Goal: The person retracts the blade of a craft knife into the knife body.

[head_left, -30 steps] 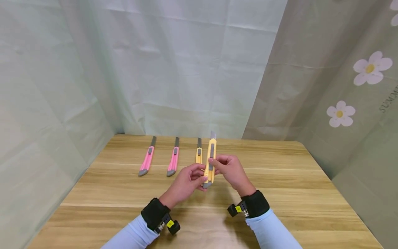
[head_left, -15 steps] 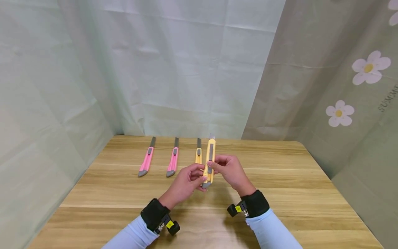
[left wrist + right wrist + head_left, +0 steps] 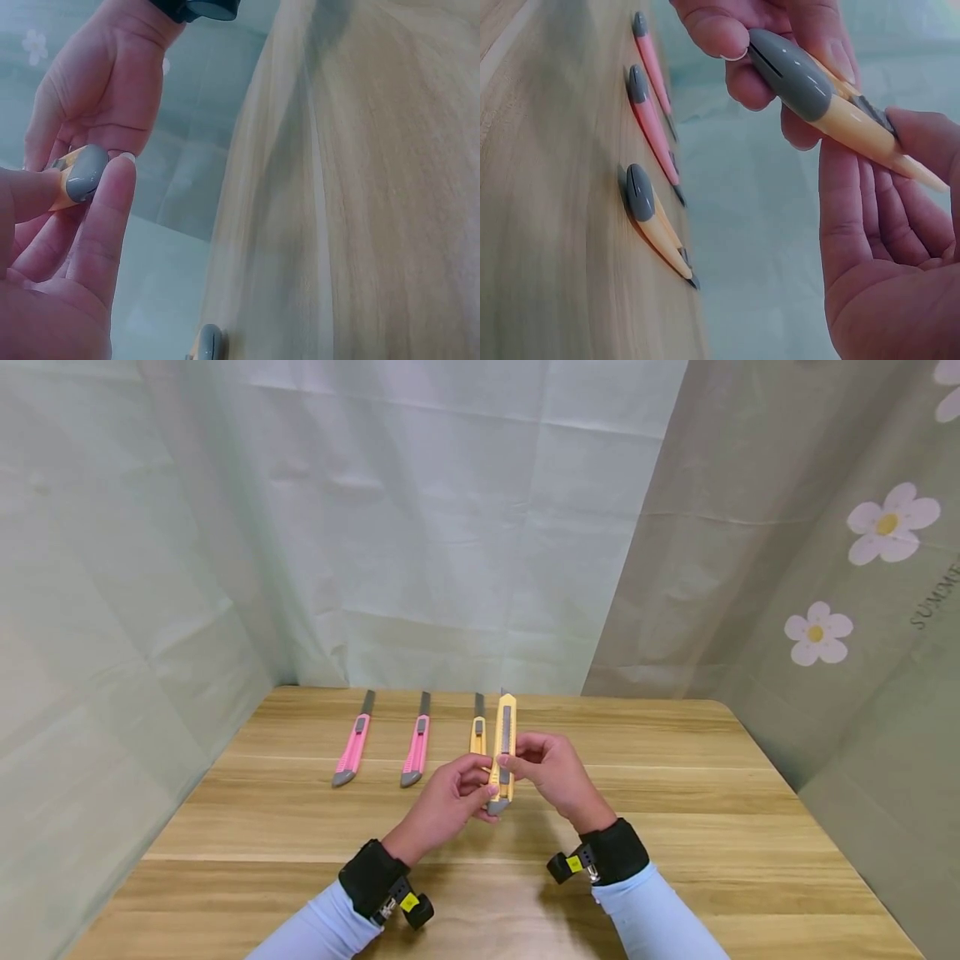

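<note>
Two light-blue sleeves [image 3: 311, 927] come in from the near edge, each ending at a black wrist strap [image 3: 372, 878] with a small camera [image 3: 416, 910] on it. Past the straps, the left hand [image 3: 442, 800] pinches the lower end of a yellow snap-off utility knife [image 3: 506, 722] between thumb and fingers, close to its gray end cap [image 3: 498, 807]. Right beside it, the right hand [image 3: 558, 777] grips the same knife midway, thumb on the gray slider [image 3: 505, 774]. This knife is held above the wood-grain table [image 3: 660, 777], its tip end up, with only a sliver of blade showing. Farther off, a second yellow utility knife [image 3: 478, 735] lies partly hidden behind the left fingers; two pink utility knives [image 3: 417, 747] lie to its left, blades out. Pale curtains [image 3: 420, 543] hang behind, white flowers [image 3: 817, 647] printed at right.
</note>
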`<state>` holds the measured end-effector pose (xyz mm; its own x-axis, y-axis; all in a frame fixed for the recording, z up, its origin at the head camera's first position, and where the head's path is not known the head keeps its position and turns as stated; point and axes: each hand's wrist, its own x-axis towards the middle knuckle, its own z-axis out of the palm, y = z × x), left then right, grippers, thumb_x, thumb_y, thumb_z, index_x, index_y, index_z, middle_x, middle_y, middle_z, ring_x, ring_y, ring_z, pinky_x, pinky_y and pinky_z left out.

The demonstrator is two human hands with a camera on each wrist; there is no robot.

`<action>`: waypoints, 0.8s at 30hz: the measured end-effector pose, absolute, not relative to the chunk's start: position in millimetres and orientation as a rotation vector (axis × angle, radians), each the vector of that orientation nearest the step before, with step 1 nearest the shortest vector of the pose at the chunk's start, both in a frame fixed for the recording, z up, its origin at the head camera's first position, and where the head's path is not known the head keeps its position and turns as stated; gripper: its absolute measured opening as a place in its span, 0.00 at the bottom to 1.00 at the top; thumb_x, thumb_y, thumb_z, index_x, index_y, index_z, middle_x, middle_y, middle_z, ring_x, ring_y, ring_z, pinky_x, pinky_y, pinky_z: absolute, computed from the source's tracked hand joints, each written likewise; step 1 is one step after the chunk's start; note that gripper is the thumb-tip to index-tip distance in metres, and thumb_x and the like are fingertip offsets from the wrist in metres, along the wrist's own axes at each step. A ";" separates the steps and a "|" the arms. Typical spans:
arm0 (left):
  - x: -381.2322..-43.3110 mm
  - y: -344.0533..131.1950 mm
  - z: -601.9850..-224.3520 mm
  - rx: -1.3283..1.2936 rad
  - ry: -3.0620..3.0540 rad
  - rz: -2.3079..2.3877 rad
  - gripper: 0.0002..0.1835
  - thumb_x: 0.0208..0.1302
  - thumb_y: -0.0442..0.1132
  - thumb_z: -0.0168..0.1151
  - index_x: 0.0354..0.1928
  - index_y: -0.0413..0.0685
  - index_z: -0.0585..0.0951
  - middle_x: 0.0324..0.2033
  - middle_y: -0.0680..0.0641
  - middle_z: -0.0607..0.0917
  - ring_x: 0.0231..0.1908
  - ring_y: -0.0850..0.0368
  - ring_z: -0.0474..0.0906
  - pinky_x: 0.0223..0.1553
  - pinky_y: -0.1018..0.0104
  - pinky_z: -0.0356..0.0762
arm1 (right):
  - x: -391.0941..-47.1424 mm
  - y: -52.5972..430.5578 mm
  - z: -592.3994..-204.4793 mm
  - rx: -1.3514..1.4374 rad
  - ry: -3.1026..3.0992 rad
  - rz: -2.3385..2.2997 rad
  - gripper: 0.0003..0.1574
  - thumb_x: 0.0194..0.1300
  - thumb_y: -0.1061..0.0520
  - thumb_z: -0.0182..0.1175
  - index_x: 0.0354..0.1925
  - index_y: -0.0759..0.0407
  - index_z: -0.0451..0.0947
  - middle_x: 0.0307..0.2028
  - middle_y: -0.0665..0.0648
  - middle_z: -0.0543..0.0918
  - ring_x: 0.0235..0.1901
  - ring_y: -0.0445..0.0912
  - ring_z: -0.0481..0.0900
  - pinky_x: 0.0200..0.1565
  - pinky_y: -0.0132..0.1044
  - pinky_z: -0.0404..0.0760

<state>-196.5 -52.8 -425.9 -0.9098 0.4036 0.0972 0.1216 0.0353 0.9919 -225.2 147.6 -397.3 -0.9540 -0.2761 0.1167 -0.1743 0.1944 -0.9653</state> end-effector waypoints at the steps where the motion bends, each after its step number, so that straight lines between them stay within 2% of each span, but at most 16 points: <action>1: -196.6 -53.0 -426.3 0.541 2.096 1.976 0.17 0.74 0.33 0.60 0.62 0.43 0.75 0.48 0.39 0.86 0.43 0.51 0.88 0.41 0.54 0.93 | -224.9 147.2 -396.9 -0.445 2.362 -1.888 0.13 0.65 0.55 0.71 0.47 0.60 0.86 0.39 0.57 0.87 0.39 0.48 0.86 0.45 0.41 0.92; 10: -197.9 -54.6 -426.6 0.541 2.112 1.973 0.17 0.74 0.34 0.61 0.62 0.45 0.76 0.47 0.39 0.86 0.44 0.51 0.88 0.42 0.55 0.93 | -225.1 145.8 -396.9 -0.462 2.348 -1.900 0.15 0.66 0.52 0.71 0.46 0.60 0.86 0.39 0.58 0.87 0.40 0.48 0.86 0.45 0.39 0.91; 14: -198.2 -55.3 -425.5 0.546 2.117 1.975 0.18 0.73 0.35 0.62 0.62 0.46 0.77 0.47 0.39 0.86 0.44 0.51 0.88 0.42 0.55 0.93 | -226.2 145.8 -398.7 -0.460 2.320 -1.926 0.19 0.66 0.50 0.71 0.47 0.62 0.85 0.39 0.58 0.87 0.40 0.48 0.86 0.45 0.41 0.92; 18: -198.4 -56.4 -424.7 0.548 2.118 1.975 0.18 0.72 0.36 0.63 0.62 0.47 0.77 0.47 0.39 0.86 0.44 0.51 0.88 0.42 0.56 0.92 | -226.8 146.0 -400.6 -0.423 2.305 -1.931 0.21 0.65 0.48 0.72 0.44 0.65 0.86 0.38 0.57 0.87 0.37 0.49 0.86 0.43 0.42 0.92; 24: -198.9 -57.4 -424.1 0.543 2.122 1.977 0.19 0.72 0.36 0.63 0.63 0.47 0.77 0.46 0.39 0.86 0.43 0.51 0.88 0.42 0.56 0.92 | -225.9 146.6 -400.0 -0.426 2.313 -1.905 0.19 0.67 0.47 0.70 0.41 0.63 0.86 0.36 0.58 0.88 0.33 0.48 0.87 0.38 0.40 0.92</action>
